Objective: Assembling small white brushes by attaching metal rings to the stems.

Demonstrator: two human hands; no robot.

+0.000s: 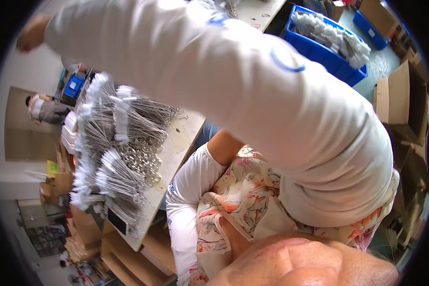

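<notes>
My right arm, in a white sleeve, stretches across the top of the picture. At its end, my right hand is at the upper left rim, blurred and partly cut off, so its fingers cannot be made out. My left arm is bent near my lap; bare skin of my left hand or wrist shows past the white cuff, and the fingers are hidden behind the right sleeve. Nearest to both arms, bundles of thin wire brushes with white bristle ends and looped metal ends lie heaped on the pale table.
A dark flat phone-like object lies at the table's near edge. Behind my right arm stands a blue crate of white-bristled brushes. Open cardboard boxes are on the right, with others under the table. Another person is at the far left.
</notes>
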